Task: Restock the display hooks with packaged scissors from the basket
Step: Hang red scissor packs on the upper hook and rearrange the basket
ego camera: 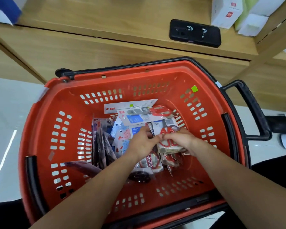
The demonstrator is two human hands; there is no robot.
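Observation:
A red plastic basket [69, 129] stands on the floor below me, holding several packs of scissors. Both my hands are down inside it. My right hand [180, 139] grips a stack of packs with red-handled scissors [169, 147]. My left hand [143, 142] reaches in beside it, fingers curled onto the same stack's left edge. Another pack of red-handled scissors [158, 110] lies flat at the basket's far side. Dark packs [99, 144] stand on edge at the left. No display hooks are in view.
A wooden shelf unit [106, 45] rises just behind the basket. A black phone [195, 33] lies on its ledge, with white boxes [228, 12] at the upper right. The basket's black pull handle [251, 109] sticks out to the right. Pale floor lies to the left.

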